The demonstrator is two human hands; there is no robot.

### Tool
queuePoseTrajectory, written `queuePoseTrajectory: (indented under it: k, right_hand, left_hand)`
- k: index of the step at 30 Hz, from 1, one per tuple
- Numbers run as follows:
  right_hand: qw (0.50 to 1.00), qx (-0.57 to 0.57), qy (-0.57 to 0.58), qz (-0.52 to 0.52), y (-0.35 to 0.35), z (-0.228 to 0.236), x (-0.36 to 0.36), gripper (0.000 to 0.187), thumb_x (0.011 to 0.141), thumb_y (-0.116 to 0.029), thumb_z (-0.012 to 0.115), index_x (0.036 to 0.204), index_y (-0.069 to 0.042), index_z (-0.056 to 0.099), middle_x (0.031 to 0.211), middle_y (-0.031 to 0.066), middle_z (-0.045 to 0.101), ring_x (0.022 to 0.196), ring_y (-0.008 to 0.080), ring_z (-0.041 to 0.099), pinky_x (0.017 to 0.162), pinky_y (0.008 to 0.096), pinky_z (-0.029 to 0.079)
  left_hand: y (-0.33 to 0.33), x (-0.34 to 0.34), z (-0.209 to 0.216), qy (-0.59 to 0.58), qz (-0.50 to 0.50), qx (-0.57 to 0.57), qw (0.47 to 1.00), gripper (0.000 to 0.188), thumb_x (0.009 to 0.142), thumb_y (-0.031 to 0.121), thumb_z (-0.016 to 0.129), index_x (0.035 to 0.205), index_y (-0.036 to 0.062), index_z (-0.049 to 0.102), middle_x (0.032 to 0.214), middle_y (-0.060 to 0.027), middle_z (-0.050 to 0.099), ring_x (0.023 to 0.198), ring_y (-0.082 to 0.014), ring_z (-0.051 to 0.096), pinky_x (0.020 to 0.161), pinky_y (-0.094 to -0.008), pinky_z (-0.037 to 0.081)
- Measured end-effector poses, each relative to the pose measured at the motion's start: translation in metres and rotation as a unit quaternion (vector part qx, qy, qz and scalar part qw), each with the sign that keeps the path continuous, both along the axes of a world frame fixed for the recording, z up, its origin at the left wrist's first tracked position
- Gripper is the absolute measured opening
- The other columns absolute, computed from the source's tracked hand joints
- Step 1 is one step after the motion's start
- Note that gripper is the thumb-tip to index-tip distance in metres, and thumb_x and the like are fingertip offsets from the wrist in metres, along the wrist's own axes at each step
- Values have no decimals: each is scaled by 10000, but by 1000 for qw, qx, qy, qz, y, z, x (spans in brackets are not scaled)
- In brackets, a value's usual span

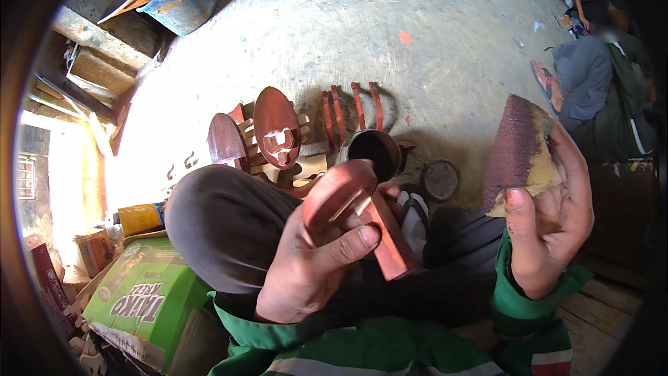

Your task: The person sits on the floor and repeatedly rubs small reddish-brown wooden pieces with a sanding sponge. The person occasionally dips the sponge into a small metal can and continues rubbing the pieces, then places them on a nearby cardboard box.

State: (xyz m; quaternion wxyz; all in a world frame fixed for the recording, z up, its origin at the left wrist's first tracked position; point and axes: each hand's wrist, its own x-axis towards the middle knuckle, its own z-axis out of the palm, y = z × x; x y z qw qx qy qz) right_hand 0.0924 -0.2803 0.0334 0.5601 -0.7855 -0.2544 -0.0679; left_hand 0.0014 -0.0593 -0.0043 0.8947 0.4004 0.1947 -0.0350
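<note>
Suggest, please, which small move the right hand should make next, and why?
Probably bring the sandpaper across to the reddish wooden piece: the right hand holds the sheet raised and apart from it, while the left hand grips the piece.

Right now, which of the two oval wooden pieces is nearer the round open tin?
The redder oval, on the right; the greyer oval lies farther left from the tin.

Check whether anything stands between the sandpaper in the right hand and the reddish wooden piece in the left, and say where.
Nothing visible stands between the sandpaper in the right hand and the reddish wooden piece. The left hand grips the piece, its thumb covering part of it.
</note>
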Motion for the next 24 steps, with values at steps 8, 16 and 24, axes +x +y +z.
queuePoseTrajectory:
  k: [8, 16, 24]
  right_hand:
    - [991, 27, 117, 59, 7, 6, -1, 597, 863, 24, 646, 1436, 84, 490, 1261, 163, 623, 1130, 192, 620, 1043, 341, 471]
    - [938, 210, 236, 144, 0, -11, -1, 622, 1018, -167, 592, 1541, 43, 332, 1385, 175, 574, 1255, 190, 555, 1089, 330, 413]
    - [891, 317, 274, 175, 3, -21, -2, 524, 1074, -224, 548, 1499, 20, 363, 1385, 142, 560, 1227, 178, 575, 1057, 330, 457]
  left_hand:
    - [0, -3, -10, -32, 36, 348, 936, 650, 776, -102, 817, 1364, -94, 541, 1227, -163, 675, 1165, -234, 651, 1047, -370, 508]
    - [14, -10, -10, -219, 60, 546, 806, 351, 711, -120, 790, 1036, -30, 694, 1040, -140, 709, 1004, -253, 686, 898, -350, 536]
    - [17, -12, -15, -154, 39, 444, 882, 402, 882, 190, 812, 1165, -31, 634, 1157, -97, 647, 1075, -171, 611, 953, -308, 467]
